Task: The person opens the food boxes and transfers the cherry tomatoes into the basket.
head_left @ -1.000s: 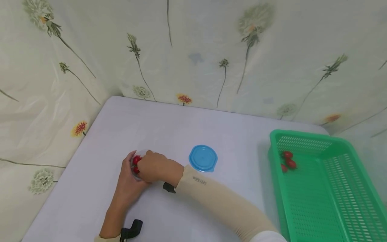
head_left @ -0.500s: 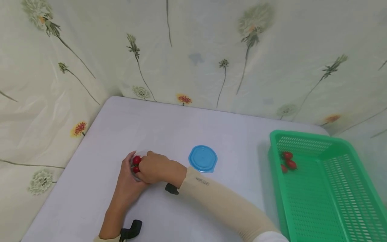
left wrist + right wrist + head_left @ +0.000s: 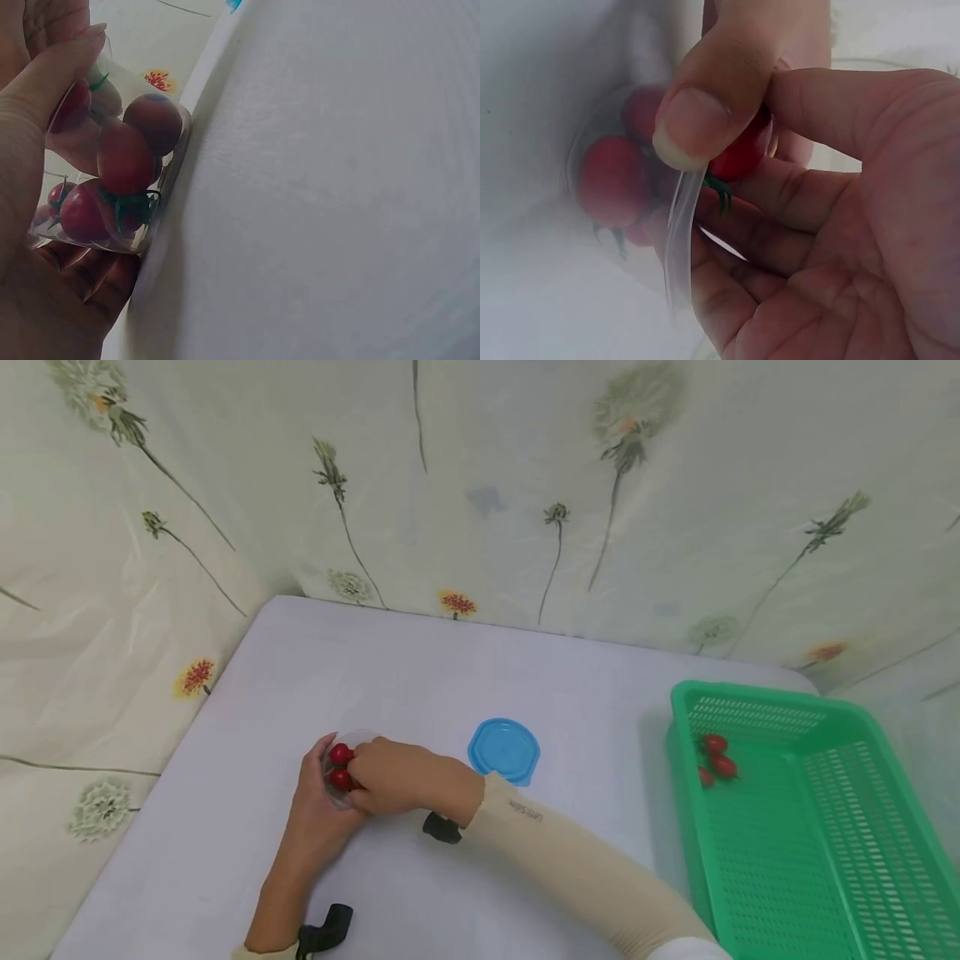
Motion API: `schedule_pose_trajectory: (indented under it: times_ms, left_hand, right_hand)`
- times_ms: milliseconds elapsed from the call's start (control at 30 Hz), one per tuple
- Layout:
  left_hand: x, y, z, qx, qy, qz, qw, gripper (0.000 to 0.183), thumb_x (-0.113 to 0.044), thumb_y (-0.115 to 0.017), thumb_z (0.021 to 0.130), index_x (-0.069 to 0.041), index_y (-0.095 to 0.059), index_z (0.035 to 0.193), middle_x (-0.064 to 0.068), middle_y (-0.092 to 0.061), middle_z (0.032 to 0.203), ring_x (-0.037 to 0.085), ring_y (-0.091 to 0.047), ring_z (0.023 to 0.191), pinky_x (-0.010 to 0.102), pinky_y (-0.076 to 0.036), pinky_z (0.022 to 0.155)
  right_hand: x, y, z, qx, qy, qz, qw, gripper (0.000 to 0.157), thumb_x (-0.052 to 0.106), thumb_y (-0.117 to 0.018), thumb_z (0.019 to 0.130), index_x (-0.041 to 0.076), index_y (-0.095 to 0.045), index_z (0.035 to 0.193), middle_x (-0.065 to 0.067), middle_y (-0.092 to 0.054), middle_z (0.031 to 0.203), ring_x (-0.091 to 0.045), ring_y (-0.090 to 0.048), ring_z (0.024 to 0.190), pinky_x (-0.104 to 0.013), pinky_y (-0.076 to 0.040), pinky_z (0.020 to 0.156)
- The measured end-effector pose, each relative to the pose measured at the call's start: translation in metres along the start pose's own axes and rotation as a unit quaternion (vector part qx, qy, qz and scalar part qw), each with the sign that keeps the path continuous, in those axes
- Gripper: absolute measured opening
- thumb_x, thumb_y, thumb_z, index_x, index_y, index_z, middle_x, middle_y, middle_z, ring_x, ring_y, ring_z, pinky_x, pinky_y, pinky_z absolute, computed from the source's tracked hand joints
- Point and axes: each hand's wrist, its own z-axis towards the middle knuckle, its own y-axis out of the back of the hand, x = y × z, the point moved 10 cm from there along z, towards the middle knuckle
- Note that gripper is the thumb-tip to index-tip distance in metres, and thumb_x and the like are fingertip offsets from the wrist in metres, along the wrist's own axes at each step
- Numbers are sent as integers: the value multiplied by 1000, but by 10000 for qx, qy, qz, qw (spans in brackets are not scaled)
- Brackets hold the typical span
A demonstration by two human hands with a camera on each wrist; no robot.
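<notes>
In the head view, my left hand (image 3: 318,810) wraps a small clear plastic cup (image 3: 362,734) at the table's left. Several red cherry tomatoes (image 3: 341,779) lie inside it; in the left wrist view they show through the wall, with green stalks on some. A left thumb (image 3: 697,124) presses over the cup's rim (image 3: 679,255) in the right wrist view. My right hand (image 3: 405,777) reaches over the cup's mouth with curled fingers (image 3: 780,195). A cherry tomato (image 3: 744,148) with a green stalk sits between its thumb and fingers.
A blue lid (image 3: 504,750) lies on the white table (image 3: 465,668) right of the cup. Further right stands a green plastic basket (image 3: 787,852) with 3 red tomatoes (image 3: 722,767) in its far left corner. A flower-printed sheet hangs behind the table.
My right hand and forearm have shifted a little to the right, uncovering more of the tomatoes in the cup. The left hand keeps its hold; lid and basket stay put.
</notes>
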Motion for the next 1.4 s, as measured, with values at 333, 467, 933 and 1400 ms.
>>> schedule_pose_trajectory:
  times_ms: [333, 467, 933, 1400]
  left_hand:
    - [-2, -2, 1, 9, -98, -109, 9999, 101, -12, -86, 86, -19, -21, 164, 14, -41, 157, 36, -39, 146, 60, -35, 118]
    - [-2, -3, 0, 44, -101, -100, 9999, 100, -12, -84, 87, -18, -21, 164, 13, -41, 156, 36, -41, 145, 58, -39, 116]
    - [-1, -3, -1, 74, -56, 14, 10000, 100, -18, -85, 89, -14, -18, 164, 16, -39, 158, 39, -39, 146, 60, -39, 115]
    - [2, -3, 0, -13, 109, 195, 9997, 117, -47, -91, 79, -15, -18, 164, 16, -40, 158, 38, -40, 145, 60, -44, 111]
  right_hand:
    - [6, 6, -8, -4, 379, 165, 9991, 8, 20, -71, 98, 12, -72, 99, 6, -60, 78, -8, -56, 74, -15, -46, 66]
    - [5, 6, -10, 20, 471, 419, 9980, 7, 19, -74, 97, 13, -73, 101, 7, -62, 82, -8, -57, 77, -14, -47, 69]
    - [9, 25, -20, -426, 573, 668, 9952, 14, 23, -74, 99, 13, -66, 105, 6, -58, 89, -7, -54, 80, -13, -44, 68]
    - [0, 64, -76, -742, 465, -49, 9961, 30, 30, -77, 97, 15, -73, 123, 4, -69, 112, -8, -61, 99, -16, -52, 86]
